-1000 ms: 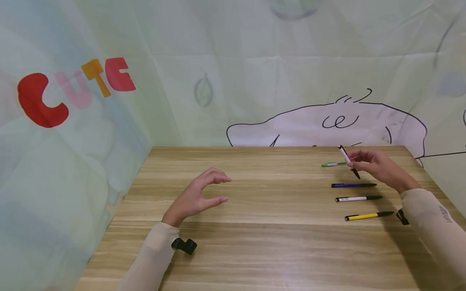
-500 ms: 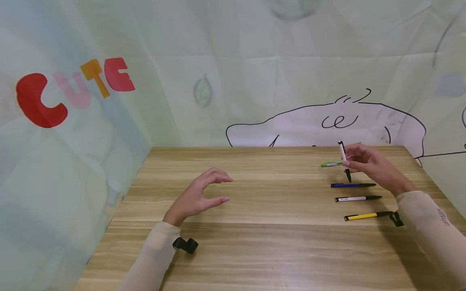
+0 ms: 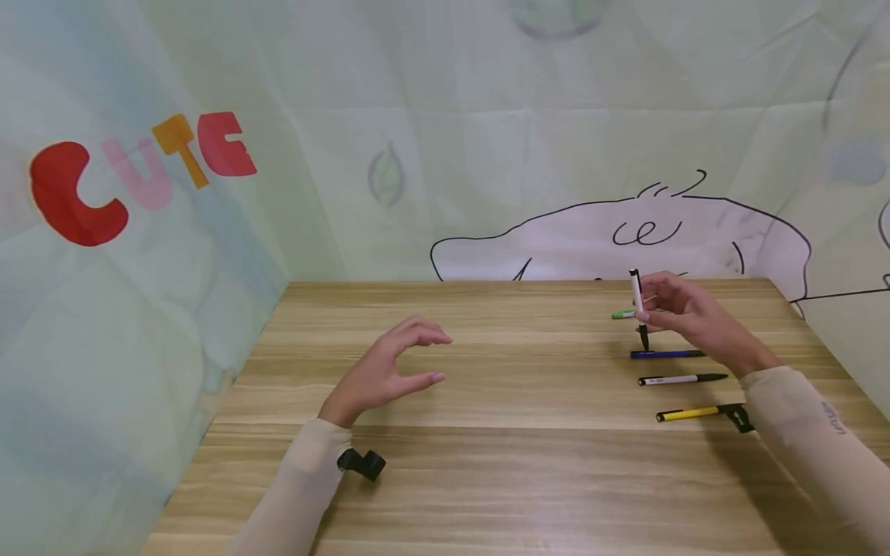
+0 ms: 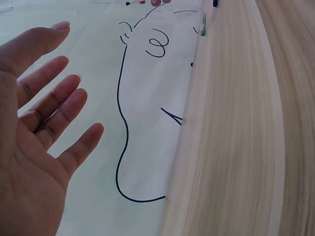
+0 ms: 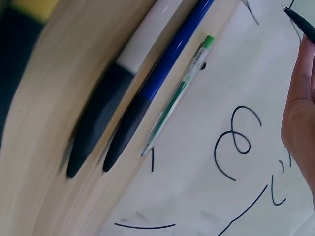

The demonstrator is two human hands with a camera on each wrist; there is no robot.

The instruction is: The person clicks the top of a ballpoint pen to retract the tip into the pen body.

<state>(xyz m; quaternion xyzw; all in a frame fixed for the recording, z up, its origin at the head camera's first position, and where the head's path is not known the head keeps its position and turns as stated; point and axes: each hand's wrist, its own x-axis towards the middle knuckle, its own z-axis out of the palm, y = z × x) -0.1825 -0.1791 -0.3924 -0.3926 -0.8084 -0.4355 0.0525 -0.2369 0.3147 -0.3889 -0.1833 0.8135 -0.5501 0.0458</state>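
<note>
The right hand [image 3: 681,310] pinches a slim white pen with black grip [image 3: 636,290] mid-length, likely to keep its lowered tip free, over the wood-grain surface [image 3: 487,471]. The left hand [image 3: 378,372], thumb and fingers apart, holds nothing. Versus a second ago, the pinched pen stands more upright, farther left.

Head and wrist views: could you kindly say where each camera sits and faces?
Head: head-worn, facing forward and down at the table; left hand and right hand show.
Left wrist: worn there, facing drawing and table; left hand shows, right fingers at top.
Right wrist: worn there, facing pens and drawing; part of the right hand shows.
Both wrist views share the green pen.
</note>
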